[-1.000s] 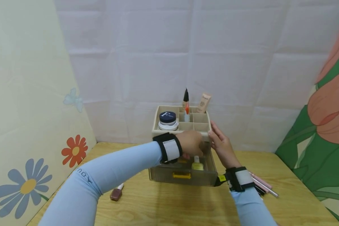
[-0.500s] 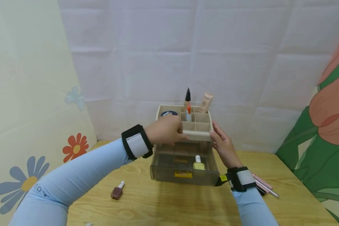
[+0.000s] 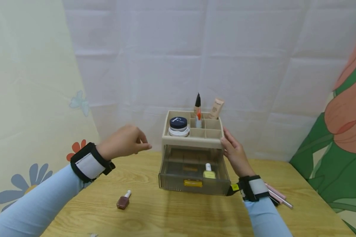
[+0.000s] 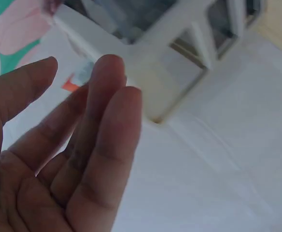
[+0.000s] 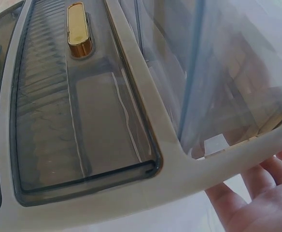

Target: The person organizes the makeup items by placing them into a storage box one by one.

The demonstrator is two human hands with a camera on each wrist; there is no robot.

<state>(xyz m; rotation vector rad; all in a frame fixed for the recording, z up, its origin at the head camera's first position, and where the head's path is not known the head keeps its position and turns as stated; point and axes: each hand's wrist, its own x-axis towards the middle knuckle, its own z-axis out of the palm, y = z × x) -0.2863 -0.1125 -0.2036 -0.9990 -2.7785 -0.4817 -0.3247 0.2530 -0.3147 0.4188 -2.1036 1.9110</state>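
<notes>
A cream makeup organizer (image 3: 192,142) stands on the table with a smoky see-through drawer (image 3: 172,182) pulled out. Inside the drawer is a yellow nail polish bottle (image 3: 209,172) with a white cap. My right hand (image 3: 237,156) rests against the organizer's right side, fingers along the wall and thumb at the front corner. To the left of the organizer, apart from it, my left hand (image 3: 124,141) hovers in the air. In the left wrist view, its fingers (image 4: 114,135) are loosely bent with nothing between them.
In the organizer's top are a dark-lidded jar (image 3: 178,123), a black-tipped pen-like item (image 3: 198,100) and a BB cream tube (image 3: 216,108). A brown nail polish bottle (image 3: 123,201) lies on the table (image 3: 148,214). Pink and silver sticks (image 3: 280,196) lie by my right wrist.
My left hand has come up out of the drawer, passed in front of the organizer's top and moved away to the left. My right hand has stayed against the organizer's side.
</notes>
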